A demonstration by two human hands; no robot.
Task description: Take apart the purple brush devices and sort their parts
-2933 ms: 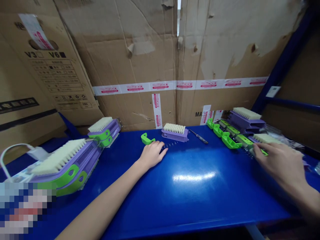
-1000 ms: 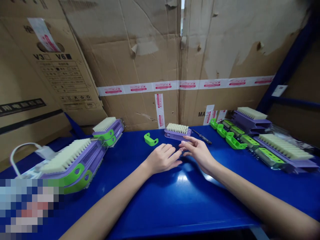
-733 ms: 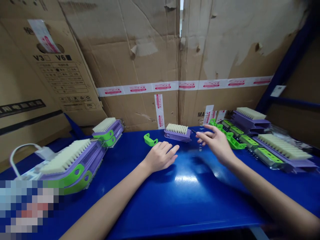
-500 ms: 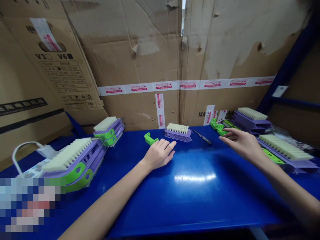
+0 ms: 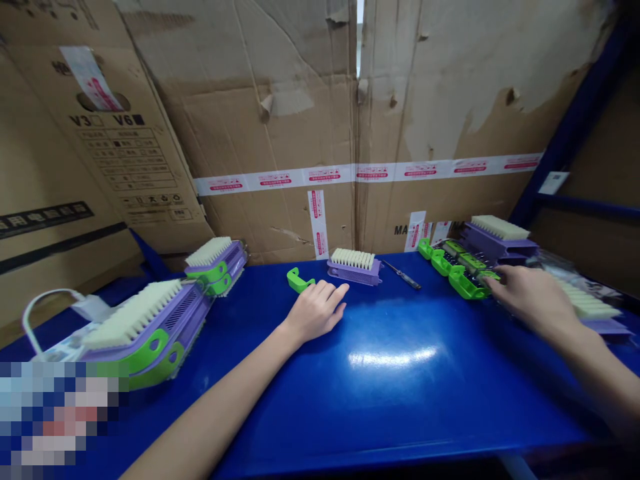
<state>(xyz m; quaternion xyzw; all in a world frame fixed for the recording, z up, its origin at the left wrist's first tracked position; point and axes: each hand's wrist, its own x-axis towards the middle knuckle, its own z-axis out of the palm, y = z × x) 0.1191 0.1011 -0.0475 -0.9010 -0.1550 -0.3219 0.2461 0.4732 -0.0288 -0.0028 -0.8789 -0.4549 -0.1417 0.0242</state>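
My left hand (image 5: 319, 311) rests on the blue table, fingers loosely bent and the thumb apart, with nothing visible in it. A green U-shaped bracket (image 5: 299, 281) lies against the far side of its fingers. Behind it sits a purple brush head (image 5: 355, 271) with cream bristles, beside a thin screwdriver (image 5: 404, 275). At the right, my right hand (image 5: 537, 293) reaches over a row of green brackets and bristly strips (image 5: 463, 267). Its fingertips are at the near end of that row, mostly hidden behind the hand, so I cannot tell whether they grip anything.
Purple brush heads (image 5: 500, 228) are stacked at the back right, and another brush head (image 5: 593, 303) lies beyond my right hand. Assembled purple-green brushes stand left, one near (image 5: 150, 323) and one farther back (image 5: 217, 263), by a white cable (image 5: 31, 327). Cardboard (image 5: 250, 133) walls the back.
My right hand has moved right and toward me, from above the green brackets to the near end of their row, uncovering more of them. My left hand has stayed in place.
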